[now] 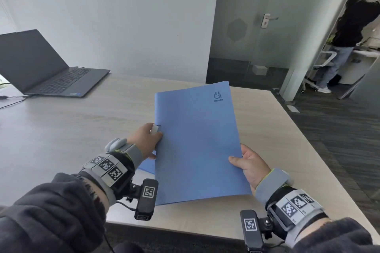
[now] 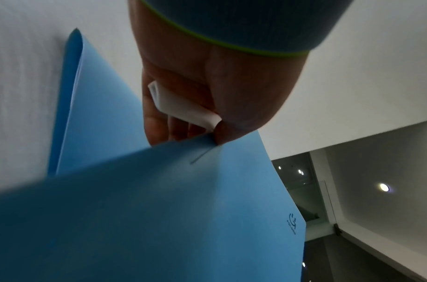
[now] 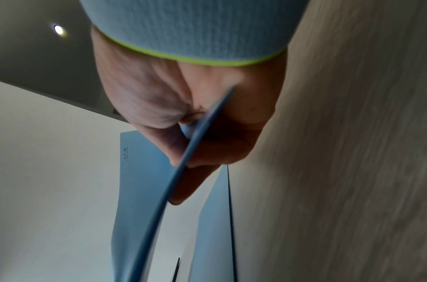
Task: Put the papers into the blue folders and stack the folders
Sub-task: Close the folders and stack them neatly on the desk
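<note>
Both hands hold a closed blue folder (image 1: 197, 141) above the pale wooden table (image 1: 82, 129), tilted, its printed logo at the far right corner. My left hand (image 1: 147, 140) pinches its left edge, thumb on top, with a small folded white paper (image 2: 183, 106) tucked in the palm. My right hand (image 1: 247, 163) grips the right edge, thumb on the cover and fingers beneath. A second blue folder (image 1: 147, 166) lies flat on the table under the held one, mostly hidden; the left wrist view shows it as a blue folder (image 2: 91, 106) below.
An open black laptop (image 1: 45, 65) sits at the table's far left with a cable (image 1: 12, 100) trailing off. The table's right edge (image 1: 320, 150) drops to dark carpet. A person (image 1: 347, 33) stands beyond a glass door (image 1: 257, 26) at the far right.
</note>
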Action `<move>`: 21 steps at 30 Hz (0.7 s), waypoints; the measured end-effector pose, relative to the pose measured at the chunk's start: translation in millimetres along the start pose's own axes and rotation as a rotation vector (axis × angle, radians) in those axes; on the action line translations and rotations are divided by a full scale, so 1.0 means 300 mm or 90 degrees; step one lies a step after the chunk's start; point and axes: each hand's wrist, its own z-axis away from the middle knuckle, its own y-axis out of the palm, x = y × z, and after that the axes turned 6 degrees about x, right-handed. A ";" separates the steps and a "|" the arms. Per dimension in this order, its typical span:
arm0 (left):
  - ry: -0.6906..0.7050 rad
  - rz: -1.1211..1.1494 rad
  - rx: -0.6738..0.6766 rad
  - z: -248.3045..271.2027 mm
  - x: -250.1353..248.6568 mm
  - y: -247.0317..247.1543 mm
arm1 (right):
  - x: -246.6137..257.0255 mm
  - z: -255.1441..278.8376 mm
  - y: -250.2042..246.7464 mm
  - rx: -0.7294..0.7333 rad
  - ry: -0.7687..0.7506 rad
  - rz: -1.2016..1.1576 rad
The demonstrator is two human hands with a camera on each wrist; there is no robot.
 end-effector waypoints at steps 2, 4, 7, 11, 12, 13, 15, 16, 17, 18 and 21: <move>-0.019 0.109 0.003 -0.005 0.004 0.020 | -0.005 -0.003 0.007 -0.002 0.000 -0.008; -0.039 0.172 0.010 -0.009 0.013 0.035 | -0.015 -0.007 0.010 -0.007 -0.005 -0.015; -0.057 0.216 0.024 -0.004 0.030 0.053 | -0.032 -0.013 0.019 -0.021 -0.007 -0.017; -0.042 0.262 0.005 0.000 0.046 0.076 | -0.054 -0.021 0.049 -0.029 0.001 -0.022; -0.041 0.259 -0.001 0.001 0.053 0.077 | -0.059 -0.020 0.056 -0.028 0.006 -0.026; -0.043 0.256 0.000 0.000 0.061 0.076 | -0.063 -0.021 0.062 -0.025 0.010 -0.027; -0.059 0.253 0.021 -0.003 0.080 0.069 | -0.067 -0.016 0.072 -0.020 0.018 -0.028; -0.067 0.232 0.028 -0.004 0.089 0.061 | -0.069 -0.016 0.079 -0.019 0.023 -0.030; -0.072 0.196 0.031 -0.004 0.092 0.051 | -0.071 -0.017 0.085 -0.020 0.030 -0.034; -0.067 0.146 0.036 -0.007 0.095 0.041 | -0.074 -0.021 0.091 -0.023 0.040 -0.037; -0.062 0.019 0.043 -0.009 0.090 0.015 | -0.083 -0.044 0.109 -0.047 0.080 -0.049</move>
